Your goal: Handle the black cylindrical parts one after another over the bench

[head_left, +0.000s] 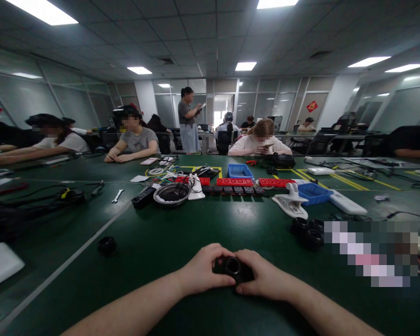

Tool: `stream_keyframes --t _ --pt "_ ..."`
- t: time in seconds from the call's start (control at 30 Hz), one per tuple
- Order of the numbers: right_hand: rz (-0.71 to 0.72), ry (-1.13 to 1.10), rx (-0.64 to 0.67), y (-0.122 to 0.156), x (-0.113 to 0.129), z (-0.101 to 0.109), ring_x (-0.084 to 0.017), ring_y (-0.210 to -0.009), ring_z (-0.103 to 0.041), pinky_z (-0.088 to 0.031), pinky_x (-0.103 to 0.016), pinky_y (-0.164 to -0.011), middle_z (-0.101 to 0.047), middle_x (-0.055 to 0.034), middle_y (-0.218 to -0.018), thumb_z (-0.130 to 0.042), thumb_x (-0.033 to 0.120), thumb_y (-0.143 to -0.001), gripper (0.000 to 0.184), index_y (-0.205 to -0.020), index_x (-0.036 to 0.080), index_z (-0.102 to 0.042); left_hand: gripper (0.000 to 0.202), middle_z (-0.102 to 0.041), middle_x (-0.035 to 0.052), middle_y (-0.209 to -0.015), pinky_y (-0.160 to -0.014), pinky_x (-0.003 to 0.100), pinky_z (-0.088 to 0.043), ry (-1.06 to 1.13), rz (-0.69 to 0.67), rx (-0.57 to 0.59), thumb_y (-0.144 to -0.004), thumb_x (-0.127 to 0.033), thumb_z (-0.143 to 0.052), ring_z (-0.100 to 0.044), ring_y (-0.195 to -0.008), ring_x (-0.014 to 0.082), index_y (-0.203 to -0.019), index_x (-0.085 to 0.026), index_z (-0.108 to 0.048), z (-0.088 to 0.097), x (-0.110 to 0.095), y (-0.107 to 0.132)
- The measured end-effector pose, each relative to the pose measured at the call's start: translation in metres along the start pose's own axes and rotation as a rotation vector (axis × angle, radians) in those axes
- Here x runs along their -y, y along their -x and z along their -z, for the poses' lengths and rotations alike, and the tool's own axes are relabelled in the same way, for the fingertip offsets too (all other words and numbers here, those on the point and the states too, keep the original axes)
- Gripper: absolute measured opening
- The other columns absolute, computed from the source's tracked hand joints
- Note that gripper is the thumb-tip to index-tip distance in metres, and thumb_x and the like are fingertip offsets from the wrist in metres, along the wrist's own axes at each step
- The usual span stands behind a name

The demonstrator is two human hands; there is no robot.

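Observation:
My left hand and my right hand meet near the front of the green table. Between them is a black part with a round, ring-shaped opening facing up; I cannot make out its exact kind. The fingers and thumbs of both hands close around its sides and hide much of it. Apart from the hands, to the left, lies a small round black part. On the right sits a group of several similar round black parts.
Farther back are a metal bowl with black cable, red socket strips, a white clamp base and blue trays. A wrench lies left. People sit across the table; a blurred-out patch covers the right side.

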State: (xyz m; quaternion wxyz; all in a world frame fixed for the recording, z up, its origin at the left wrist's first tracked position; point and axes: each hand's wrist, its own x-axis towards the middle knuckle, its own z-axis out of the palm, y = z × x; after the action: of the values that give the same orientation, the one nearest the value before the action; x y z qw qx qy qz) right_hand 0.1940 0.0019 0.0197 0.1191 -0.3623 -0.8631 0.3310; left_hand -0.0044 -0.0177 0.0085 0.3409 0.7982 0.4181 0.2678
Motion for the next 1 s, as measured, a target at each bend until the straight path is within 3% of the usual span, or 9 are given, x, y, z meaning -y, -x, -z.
stream_keyframes --t 0.3,0.6,0.73,0.9,1.0 --pt "-0.007 0.015 0.02 -0.005 -0.008 -0.001 -0.017 -0.076 -0.05 -0.037 -0.025 -0.065 -0.055 -0.0001 -0.081 -0.077 0.02 -0.055 0.032 -0.082 0.015 -0.061 0.045 -0.054 0.0015 -0.097 -0.074 0.026 -0.041 -0.012 -0.124 0.003 -0.066 -0.031 -0.074 -0.052 -0.086 0.0179 -0.107 -0.023 -0.057 0.001 0.003 0.001" --pt "-0.027 -0.006 -0.012 -0.006 -0.016 -0.005 -0.016 -0.073 -0.049 -0.035 -0.023 -0.061 -0.054 0.0014 -0.078 -0.079 0.027 -0.054 0.036 -0.083 0.015 -0.061 0.045 -0.05 -0.0012 -0.085 -0.064 0.022 -0.038 -0.024 -0.034 0.011 -0.065 -0.032 -0.075 -0.048 -0.074 0.0147 -0.106 -0.024 -0.06 0.001 0.001 0.0" --pt "-0.055 0.089 -0.086 -0.008 -0.015 -0.012 -0.017 -0.072 -0.049 -0.035 -0.024 -0.061 -0.055 -0.0001 -0.078 -0.081 0.036 -0.049 0.043 -0.081 0.015 -0.06 0.045 -0.049 -0.002 -0.084 -0.064 0.022 -0.037 0.016 -0.013 -0.029 -0.063 -0.031 -0.077 -0.047 -0.074 0.0145 -0.104 -0.023 -0.06 -0.004 0.002 0.0" --pt "-0.111 0.316 -0.271 -0.012 -0.005 -0.025 -0.021 -0.072 -0.05 -0.035 -0.032 -0.067 -0.057 -0.0033 -0.075 -0.074 0.05 -0.052 0.044 -0.071 0.015 -0.056 0.039 -0.048 -0.0026 -0.081 -0.062 0.022 -0.036 0.022 0.138 -0.17 -0.057 -0.02 -0.078 -0.047 -0.072 0.0146 -0.091 -0.018 -0.06 -0.012 -0.001 -0.001" --pt "-0.104 0.278 -0.325 -0.013 -0.003 -0.028 -0.023 -0.078 -0.051 -0.036 -0.035 -0.073 -0.059 -0.0061 -0.083 -0.072 0.047 -0.055 0.044 -0.082 0.015 -0.057 0.037 -0.048 -0.0031 -0.08 -0.061 0.022 -0.036 0.009 0.168 -0.223 -0.057 -0.02 -0.077 -0.047 -0.071 0.0143 -0.089 -0.018 -0.06 -0.014 -0.002 -0.002"
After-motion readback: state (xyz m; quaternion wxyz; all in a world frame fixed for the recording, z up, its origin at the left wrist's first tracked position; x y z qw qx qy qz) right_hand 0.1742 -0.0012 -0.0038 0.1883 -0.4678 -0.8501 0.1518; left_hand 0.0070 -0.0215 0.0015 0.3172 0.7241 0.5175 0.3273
